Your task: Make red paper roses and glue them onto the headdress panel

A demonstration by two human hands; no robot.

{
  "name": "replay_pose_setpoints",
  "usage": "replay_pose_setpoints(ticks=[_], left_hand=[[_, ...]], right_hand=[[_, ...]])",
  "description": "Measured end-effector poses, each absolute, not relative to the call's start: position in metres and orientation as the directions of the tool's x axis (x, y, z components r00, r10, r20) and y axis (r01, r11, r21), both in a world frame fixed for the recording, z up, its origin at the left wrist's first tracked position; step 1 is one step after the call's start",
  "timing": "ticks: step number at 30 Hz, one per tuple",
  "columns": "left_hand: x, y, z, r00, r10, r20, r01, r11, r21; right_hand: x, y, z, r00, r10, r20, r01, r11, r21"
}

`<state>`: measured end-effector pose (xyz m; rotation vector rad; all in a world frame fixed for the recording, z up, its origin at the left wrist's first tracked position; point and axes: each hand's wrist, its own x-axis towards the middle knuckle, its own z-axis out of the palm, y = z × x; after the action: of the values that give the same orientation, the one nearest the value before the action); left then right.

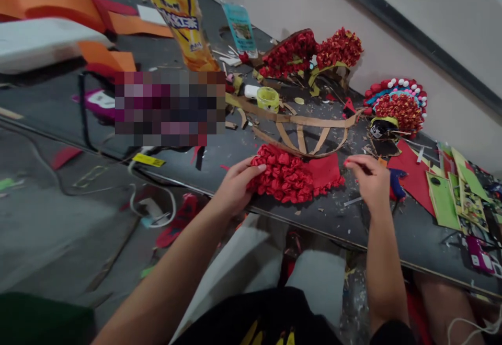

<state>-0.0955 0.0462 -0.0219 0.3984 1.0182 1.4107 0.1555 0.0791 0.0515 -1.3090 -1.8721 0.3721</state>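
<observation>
My left hand (pixel 238 184) is closed on the left end of a red piece covered in crumpled paper flowers (pixel 284 175), with the thumb on top. Along its upper right a flat red area (pixel 324 170) shows without flowers. Off to the right, my right hand (pixel 369 177) is raised over the table with thumb and finger pinched on a tiny red bit (pixel 346 162), apparently crumpled paper. Just behind the flowered piece lies a curved cardboard frame (pixel 300 130) with slanted struts. A blue tool, perhaps a glue gun (pixel 398 183), lies beyond my right hand.
Flower-covered red pieces (pixel 339 49) and a round beaded piece (pixel 400 105) stand along the wall. A water bottle (pixel 238 18), a yellow drink bottle (pixel 182 21) and a tape roll (pixel 268 99) are at the back. Red and green sheets (pixel 443 198) lie right.
</observation>
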Motion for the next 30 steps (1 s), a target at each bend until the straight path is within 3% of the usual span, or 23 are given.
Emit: replay_pose_setpoints(ticks=[3, 7, 20, 30], left_hand=[[-0.095, 0.047, -0.021, -0.143, 0.928, -0.343, -0.617, 0.188, 0.764], [-0.094, 0.047, -0.019, -0.149, 0.925, -0.349, -0.609, 0.192, 0.769], [-0.098, 0.048, -0.024, -0.102, 0.943, -0.316, -0.61, 0.191, 0.769], [-0.096, 0.047, -0.019, -0.137, 0.933, -0.331, -0.593, 0.191, 0.782]], right_hand=[[0.135, 0.068, 0.04, -0.317, 0.898, 0.303, 0.561, 0.436, -0.704], [0.124, 0.077, 0.031, -0.444, 0.877, 0.185, 0.6, 0.444, -0.665], [0.11, 0.089, 0.025, -0.585, 0.778, 0.229, 0.617, 0.61, -0.498], [0.105, 0.09, 0.038, -0.647, 0.762, 0.033, 0.709, 0.617, -0.342]])
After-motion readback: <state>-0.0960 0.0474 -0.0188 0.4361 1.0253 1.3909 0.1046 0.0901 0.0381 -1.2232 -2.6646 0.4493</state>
